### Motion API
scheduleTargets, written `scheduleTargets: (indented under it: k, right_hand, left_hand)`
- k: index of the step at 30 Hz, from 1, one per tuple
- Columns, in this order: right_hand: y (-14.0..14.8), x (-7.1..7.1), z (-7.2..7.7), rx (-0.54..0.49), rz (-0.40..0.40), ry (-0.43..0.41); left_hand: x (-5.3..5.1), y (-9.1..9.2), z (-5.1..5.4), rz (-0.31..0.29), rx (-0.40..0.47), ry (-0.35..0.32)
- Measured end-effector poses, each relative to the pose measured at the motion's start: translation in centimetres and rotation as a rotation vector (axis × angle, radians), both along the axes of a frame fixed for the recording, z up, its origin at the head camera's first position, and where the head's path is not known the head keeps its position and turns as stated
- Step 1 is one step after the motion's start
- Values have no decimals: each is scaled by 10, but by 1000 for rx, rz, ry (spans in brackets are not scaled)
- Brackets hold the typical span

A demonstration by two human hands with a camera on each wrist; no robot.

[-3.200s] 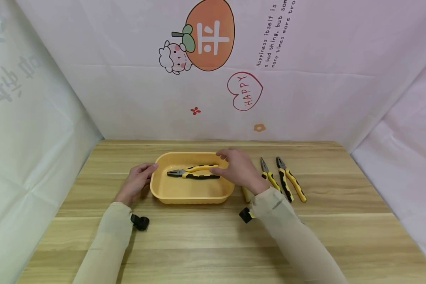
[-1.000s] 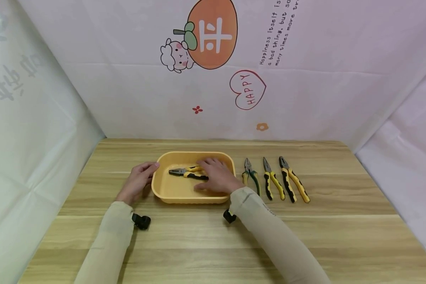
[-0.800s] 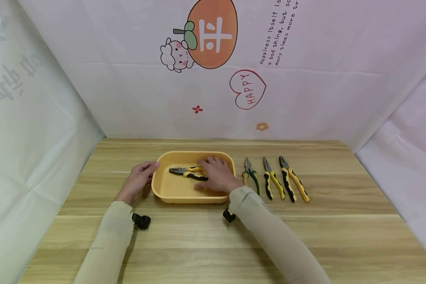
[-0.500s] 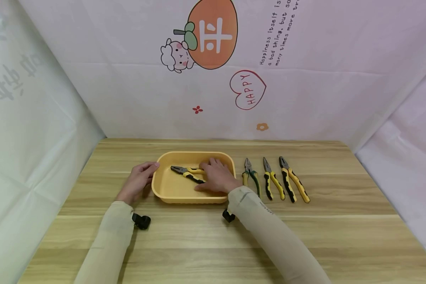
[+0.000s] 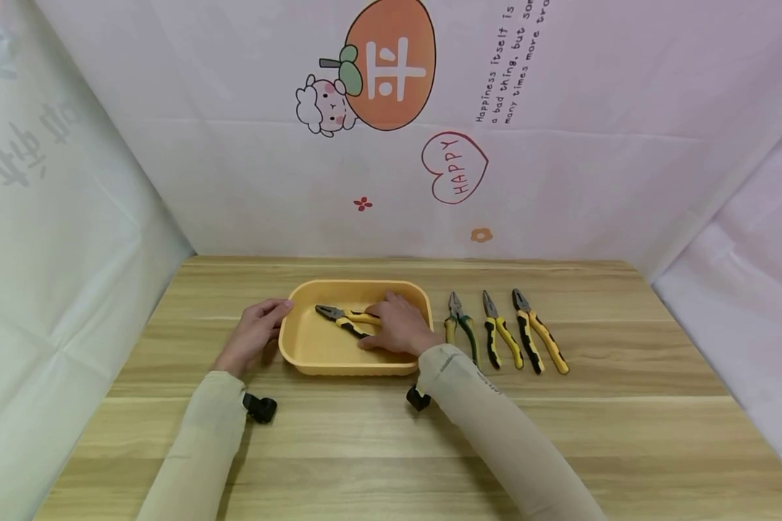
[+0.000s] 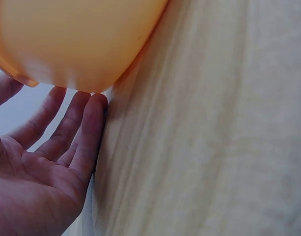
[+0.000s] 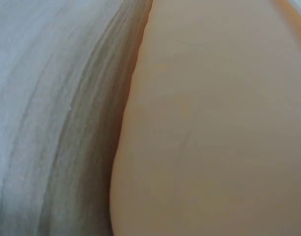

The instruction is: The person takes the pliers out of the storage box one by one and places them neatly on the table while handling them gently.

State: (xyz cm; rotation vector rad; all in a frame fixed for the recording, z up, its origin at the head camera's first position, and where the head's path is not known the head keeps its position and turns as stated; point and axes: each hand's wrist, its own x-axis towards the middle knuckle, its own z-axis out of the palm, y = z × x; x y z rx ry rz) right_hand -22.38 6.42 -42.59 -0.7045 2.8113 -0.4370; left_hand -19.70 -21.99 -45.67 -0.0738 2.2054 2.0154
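Observation:
A yellow plastic tray [image 5: 329,354] sits on the wooden table. My left hand [image 5: 250,333] holds its left end, thumb at the rim; in the left wrist view the fingers [image 6: 91,132] touch the outer wall from below the rim. Inside the tray lie combination pliers [image 5: 345,320] with yellow-and-black handles, tilted, their head toward the upper left. My right hand [image 5: 400,325] reaches over the tray's right side and grips the handle ends, which the fingers partly hide. The right wrist view shows only the tray's outer wall [image 7: 204,123] and the table, not the hand.
Right of the tray, three pliers lie in a row: green-and-yellow pliers [image 5: 457,318], needle-nose pliers [image 5: 500,331] and larger combination pliers [image 5: 536,329]. A white printed cloth [image 5: 560,195] hangs behind the table's back edge.
My right hand has come down into the tray onto the handles. The pliers there have turned, their head rising slightly toward the tray's far side. My left hand has stayed at the tray's end.

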Motion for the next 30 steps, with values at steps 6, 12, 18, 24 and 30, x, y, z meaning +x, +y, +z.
scheduleTargets:
  k: [6, 12, 18, 24, 30]
  right_hand:
    - [0, 1, 0, 19, -1, 47]
    - [0, 2, 3, 34, -9, 51]
    - [1, 4, 8, 15, -9, 57]
    - [3, 6, 15, -39, -26, 44]
    - [4, 8, 31, -90, -50, 46]
  left_hand:
    - [1, 0, 0, 5, -11, -4]
    - [1, 1, 0, 10, -7, 1]
    - [1, 1, 0, 9, -5, 8]
    - [1, 1, 0, 10, -1, 0]
    - [1, 1, 0, 7, -1, -1]
